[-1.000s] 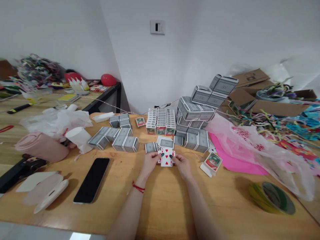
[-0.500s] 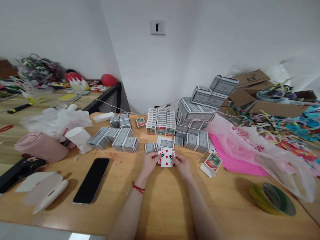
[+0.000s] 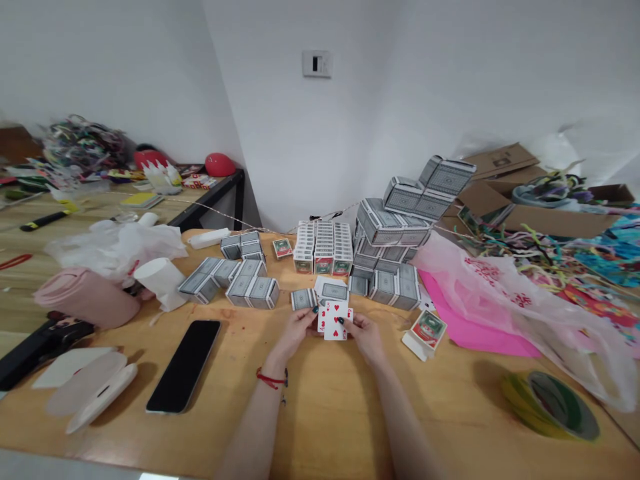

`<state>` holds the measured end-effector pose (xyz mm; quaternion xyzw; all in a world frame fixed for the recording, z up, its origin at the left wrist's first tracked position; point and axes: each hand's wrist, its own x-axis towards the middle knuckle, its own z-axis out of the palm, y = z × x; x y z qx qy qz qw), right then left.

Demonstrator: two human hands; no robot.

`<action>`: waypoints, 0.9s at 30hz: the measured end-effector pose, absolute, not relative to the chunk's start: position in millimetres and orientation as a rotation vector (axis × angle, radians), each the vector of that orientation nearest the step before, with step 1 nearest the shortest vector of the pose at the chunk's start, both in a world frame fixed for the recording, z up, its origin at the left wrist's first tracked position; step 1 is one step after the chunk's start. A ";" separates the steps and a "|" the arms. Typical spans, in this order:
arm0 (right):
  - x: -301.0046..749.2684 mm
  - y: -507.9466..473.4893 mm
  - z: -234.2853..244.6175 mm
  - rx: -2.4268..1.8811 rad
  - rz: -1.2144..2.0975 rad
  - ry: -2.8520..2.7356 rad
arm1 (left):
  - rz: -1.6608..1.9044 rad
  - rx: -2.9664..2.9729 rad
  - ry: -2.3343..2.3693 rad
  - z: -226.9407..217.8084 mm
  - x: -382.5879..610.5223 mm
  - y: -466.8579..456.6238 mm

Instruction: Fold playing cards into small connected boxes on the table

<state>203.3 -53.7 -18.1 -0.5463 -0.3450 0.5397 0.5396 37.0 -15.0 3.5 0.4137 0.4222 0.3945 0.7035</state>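
Observation:
Two or more playing cards [image 3: 337, 333] are held face up between my hands, a three of hearts in front with a four of hearts partly hidden behind. My left hand [image 3: 296, 331] is closed at the left edge of the rear card. My right hand [image 3: 365, 335] pinches the right side, its thumb lying on the three of hearts. Just beyond my fingers, a face-down card [image 3: 335, 291] shows its grey back. A small folded card block [image 3: 303, 298] stands beside it, above my left hand.
Grey card-built boxes [image 3: 253, 291] stand left of centre, and a taller stack of them [image 3: 393, 223] rises at right. Card packs [image 3: 323, 263] stand in rows at the back. An opened pack [image 3: 427, 330], tape roll [image 3: 550, 405], phone [image 3: 184, 367] and plastic bag [image 3: 505, 287] surround my arms.
My left thumb has slid off the three of hearts to the left edge. The three has shifted slightly right, so more of the four of hearts shows. The view has tilted up slightly.

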 end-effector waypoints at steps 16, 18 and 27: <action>202.8 -53.9 -18.5 -1.287 1.272 -0.790 | 0.735 0.848 0.768 7.3 29.2 -13.0; 202.4 -54.2 -17.7 -1.286 1.277 -0.789 | 0.731 0.855 0.769 7.7 29.2 -13.3; 200.6 -54.5 -17.4 -1.293 1.268 -0.778 | 0.718 0.860 0.791 2.6 30.0 -13.0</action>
